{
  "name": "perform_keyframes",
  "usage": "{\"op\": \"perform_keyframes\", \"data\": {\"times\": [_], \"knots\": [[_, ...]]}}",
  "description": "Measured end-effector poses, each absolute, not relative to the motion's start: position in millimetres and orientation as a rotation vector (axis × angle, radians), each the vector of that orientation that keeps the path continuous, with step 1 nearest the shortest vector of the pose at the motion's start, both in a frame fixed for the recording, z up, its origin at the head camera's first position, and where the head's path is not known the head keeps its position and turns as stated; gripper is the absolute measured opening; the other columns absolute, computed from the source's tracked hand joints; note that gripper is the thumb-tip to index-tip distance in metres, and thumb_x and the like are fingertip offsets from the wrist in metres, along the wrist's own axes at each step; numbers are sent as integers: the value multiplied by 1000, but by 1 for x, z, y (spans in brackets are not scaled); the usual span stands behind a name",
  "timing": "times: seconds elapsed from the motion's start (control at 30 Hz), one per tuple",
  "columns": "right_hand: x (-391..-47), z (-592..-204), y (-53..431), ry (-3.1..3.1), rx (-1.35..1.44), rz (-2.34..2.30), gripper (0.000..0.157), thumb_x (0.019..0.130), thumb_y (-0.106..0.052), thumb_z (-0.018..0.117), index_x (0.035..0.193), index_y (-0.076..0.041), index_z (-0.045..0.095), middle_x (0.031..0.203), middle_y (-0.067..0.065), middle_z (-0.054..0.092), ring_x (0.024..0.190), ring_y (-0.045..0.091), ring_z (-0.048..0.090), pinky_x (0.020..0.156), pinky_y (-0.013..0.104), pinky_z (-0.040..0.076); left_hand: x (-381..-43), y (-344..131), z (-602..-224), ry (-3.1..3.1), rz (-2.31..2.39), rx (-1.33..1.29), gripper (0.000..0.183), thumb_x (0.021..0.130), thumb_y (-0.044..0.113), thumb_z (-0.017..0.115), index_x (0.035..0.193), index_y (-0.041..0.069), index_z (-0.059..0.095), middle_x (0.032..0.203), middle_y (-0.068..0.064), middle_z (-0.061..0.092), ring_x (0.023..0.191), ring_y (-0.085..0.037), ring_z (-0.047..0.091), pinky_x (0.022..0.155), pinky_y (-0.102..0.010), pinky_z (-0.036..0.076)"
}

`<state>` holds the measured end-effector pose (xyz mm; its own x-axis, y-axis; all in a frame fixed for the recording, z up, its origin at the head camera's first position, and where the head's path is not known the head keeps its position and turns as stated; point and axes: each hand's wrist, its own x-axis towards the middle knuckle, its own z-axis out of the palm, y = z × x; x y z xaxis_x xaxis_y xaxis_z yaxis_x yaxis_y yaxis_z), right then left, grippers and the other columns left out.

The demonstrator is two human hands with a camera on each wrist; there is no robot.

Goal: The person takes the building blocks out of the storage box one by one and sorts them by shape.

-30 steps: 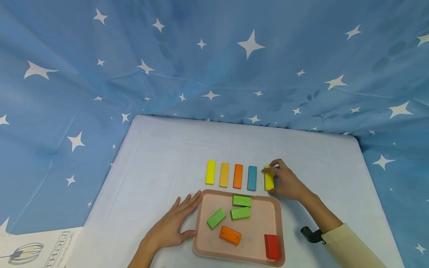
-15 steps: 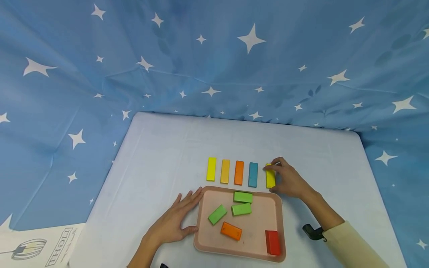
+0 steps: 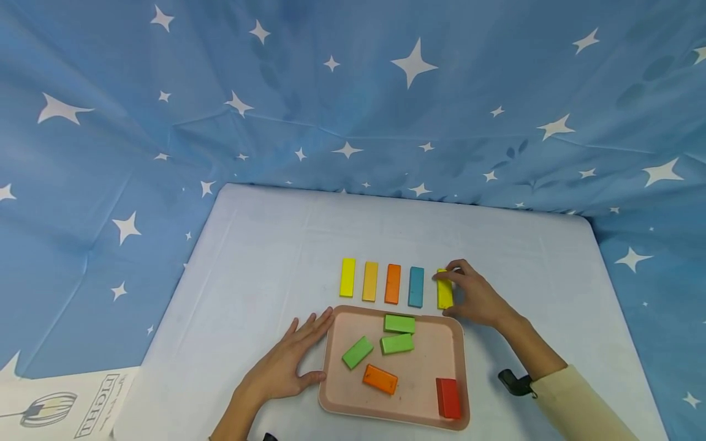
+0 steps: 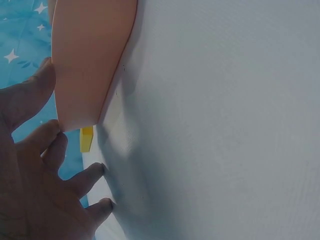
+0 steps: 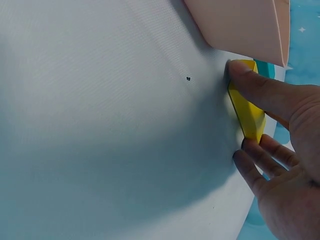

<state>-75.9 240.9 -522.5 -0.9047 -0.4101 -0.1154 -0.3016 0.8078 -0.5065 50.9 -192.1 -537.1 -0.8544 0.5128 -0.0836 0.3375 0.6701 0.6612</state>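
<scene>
My right hand [image 3: 475, 300] pinches a yellow block [image 3: 444, 296] lengthwise, thumb at its near end and fingertips at its far end. This block stands at the right end of a row on the white table, beside a blue block [image 3: 416, 287]. In the right wrist view the thumb [image 5: 265, 90] overlaps the upper end of the yellow block [image 5: 245, 110]. My left hand [image 3: 287, 367] lies at the left side of a pink tray [image 3: 416, 383], fingers spread, index fingertip and thumb at its rim. The left wrist view shows fingertips against the outer wall of the tray [image 4: 90, 65].
Farther left in the row are an orange block [image 3: 393, 284], a light orange block [image 3: 370, 282] and another yellow block [image 3: 347, 278]. Inside the tray lie three green blocks [image 3: 397, 343], an orange block [image 3: 380, 380] and a red block [image 3: 449, 398]. A star-patterned curtain [image 3: 353, 92] hangs behind the table.
The head view has shifted slightly since the first frame. Both hands and the blocks keep nearly the same places on the table and tray.
</scene>
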Motion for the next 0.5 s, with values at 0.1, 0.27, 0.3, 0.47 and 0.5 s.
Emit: {"op": "perform_keyframes", "data": {"times": [0.1,0.27,0.3,0.47,0.5], "knots": [[-75,-522,241,2770,-557,-719,76,67,-10,98,137,-13,67,140,20,49,124,41,54,105,61,54,51,-192,-538,2626,945,680,109,81,41,87,168,30,22,174,16,14,159,-27,28,129,-62,16],[-74,-521,242,2750,-565,-723,77,68,-12,98,138,-13,66,142,21,47,126,42,53,107,62,52,51,-192,-539,2628,930,675,109,81,43,87,168,31,21,174,17,14,159,-26,27,130,-61,16],[-74,-521,242,2746,-566,-727,77,69,-12,98,139,-13,65,142,22,47,126,42,53,107,62,52,52,-193,-539,2628,929,676,109,81,44,86,168,31,21,174,17,14,159,-26,27,130,-61,16],[-75,-518,243,2734,-577,-781,75,72,-15,96,140,-12,64,145,22,47,128,42,53,108,64,50,52,-193,-538,2630,938,683,108,82,41,87,168,30,22,174,15,15,159,-27,28,129,-61,16],[-74,-517,243,2732,-578,-793,74,74,-15,95,140,-12,64,146,22,46,129,42,52,108,64,50,51,-193,-538,2631,939,684,108,82,41,87,168,30,22,174,15,15,159,-27,28,129,-61,17]]}}
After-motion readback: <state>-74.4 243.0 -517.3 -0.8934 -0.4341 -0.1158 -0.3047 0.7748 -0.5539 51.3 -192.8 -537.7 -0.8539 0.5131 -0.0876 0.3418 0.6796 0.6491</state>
